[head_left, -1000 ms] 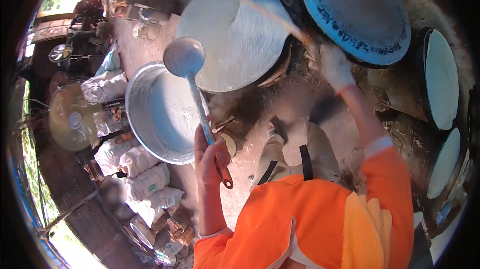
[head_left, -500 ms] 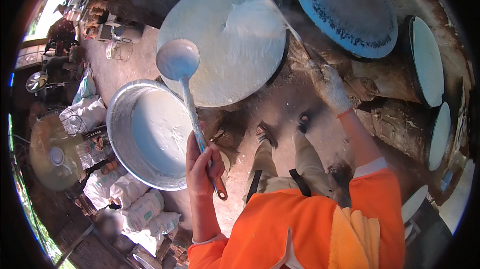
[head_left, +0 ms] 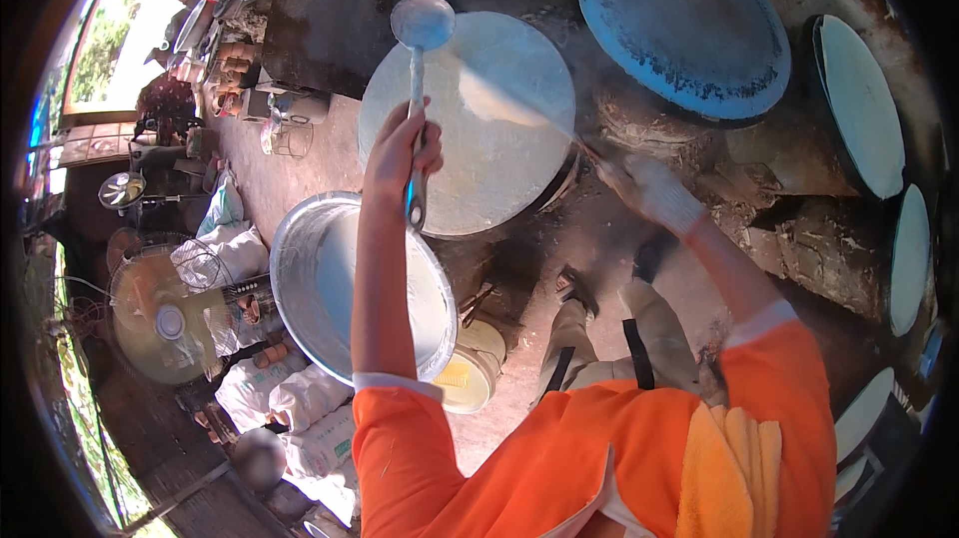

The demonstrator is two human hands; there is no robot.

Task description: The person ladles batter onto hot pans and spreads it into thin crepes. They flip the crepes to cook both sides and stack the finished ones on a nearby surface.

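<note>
My left hand (head_left: 404, 150) grips a metal ladle (head_left: 423, 23) by its handle, with the bowl raised over the far left part of a large round griddle (head_left: 499, 174), whose surface is coated pale white. My right hand (head_left: 644, 188), in a pale glove, is closed on a long thin stick (head_left: 581, 144) that reaches across the griddle, blurred by motion. Below the griddle, a wide metal basin (head_left: 312, 278) of white liquid sits partly behind my left forearm.
More round lidded or coated pans stand on the right: a blue one (head_left: 684, 28) and white-topped ones (head_left: 861, 108). Pale buckets (head_left: 470, 378) stand near my legs. Sacks (head_left: 240, 398), a large fan (head_left: 160, 308) and clutter line the left. A person (head_left: 168, 103) is at far left.
My left hand has risen with the ladle, away from the basin and higher over the griddle. My right hand and stick have shifted, the stick still sweeping across the griddle.
</note>
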